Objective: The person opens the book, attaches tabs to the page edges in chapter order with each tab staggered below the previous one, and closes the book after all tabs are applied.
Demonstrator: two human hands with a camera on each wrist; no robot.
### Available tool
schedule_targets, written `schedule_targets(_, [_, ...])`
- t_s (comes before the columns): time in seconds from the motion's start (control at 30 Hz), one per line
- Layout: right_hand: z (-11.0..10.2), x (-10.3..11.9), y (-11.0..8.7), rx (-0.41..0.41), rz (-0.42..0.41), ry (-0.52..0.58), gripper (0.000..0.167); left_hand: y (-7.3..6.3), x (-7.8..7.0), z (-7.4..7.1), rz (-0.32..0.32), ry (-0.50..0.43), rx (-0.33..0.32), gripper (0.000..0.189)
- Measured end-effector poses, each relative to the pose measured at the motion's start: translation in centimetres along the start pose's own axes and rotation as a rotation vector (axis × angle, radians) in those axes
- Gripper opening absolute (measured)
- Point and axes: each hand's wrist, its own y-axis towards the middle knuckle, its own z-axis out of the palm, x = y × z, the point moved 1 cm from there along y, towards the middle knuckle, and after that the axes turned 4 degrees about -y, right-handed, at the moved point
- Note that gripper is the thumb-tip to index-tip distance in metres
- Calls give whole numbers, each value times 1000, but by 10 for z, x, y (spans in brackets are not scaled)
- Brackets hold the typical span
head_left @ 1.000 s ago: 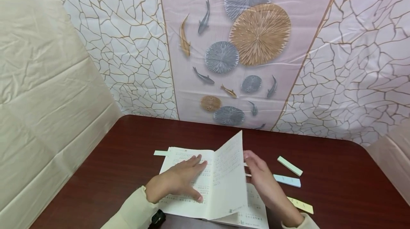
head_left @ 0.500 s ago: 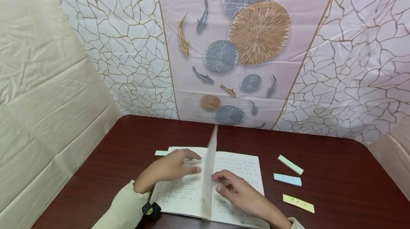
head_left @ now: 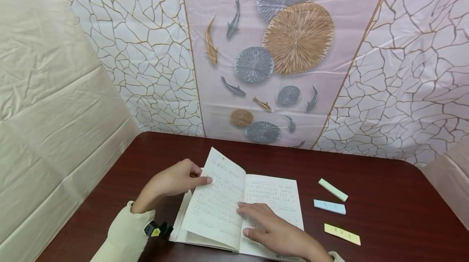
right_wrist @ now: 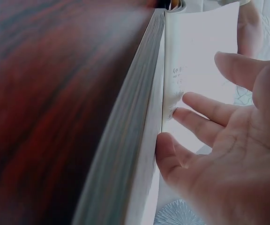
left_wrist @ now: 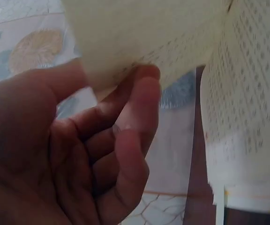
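An open book (head_left: 272, 188) with printed pages lies on the dark wooden table. My left hand (head_left: 172, 180) pinches the outer edge of a lifted page (head_left: 220, 201), thumb on the near face and fingers behind it. The left wrist view shows that page (left_wrist: 144, 33) between thumb and fingers, and a pale green strip (left_wrist: 220, 204) sticking out of the book's edge. Over the right-hand page near the spine lies my right hand (head_left: 272, 229), fingers extended. In the right wrist view its fingertips (right_wrist: 179, 112) touch or hover just at the paper; I cannot tell which.
Right of the book lie three paper strips: a green strip (head_left: 332, 190), a blue strip (head_left: 329, 206) and a yellow strip (head_left: 342, 234). A patterned cloth (head_left: 256, 103) hangs behind the table, and a plain beige cloth (head_left: 55, 131) on the left.
The page has swung from right to left across the spine. My left hand has moved left off the paper and taken the page's edge; my right hand has come left onto the right-hand page.
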Motion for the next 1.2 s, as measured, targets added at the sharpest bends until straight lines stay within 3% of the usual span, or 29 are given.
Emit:
schedule_targets(0.27, [1, 0, -2, 18, -29, -54, 58, -5, 11, -8, -89, 46, 29, 42])
schedule_targets(0.57, [1, 0, -2, 55, -7, -98, 60, 0, 30, 2, -204, 88, 62, 42])
schedule_targets(0.67, [1, 0, -2, 68, -13, -124, 61, -1, 30, 5, -254, 178, 29, 41])
schedule_targets(0.87, [0, 4, -2, 84, -2, -145, 61, -2, 20, 10, -342, 475, -75, 41])
schedule_targets(0.97, [0, 5, -1, 83, -6, -178, 61, -1, 11, 12, -304, 496, -100, 35])
schedule_targets(1.07, [2, 6, -2, 76, -17, -230, 61, 2, 2, 16, -203, 434, -100, 42])
schedule_targets(1.2, [5, 5, -2, 68, -23, -292, 62, 7, -2, 26, -33, 335, -15, 64])
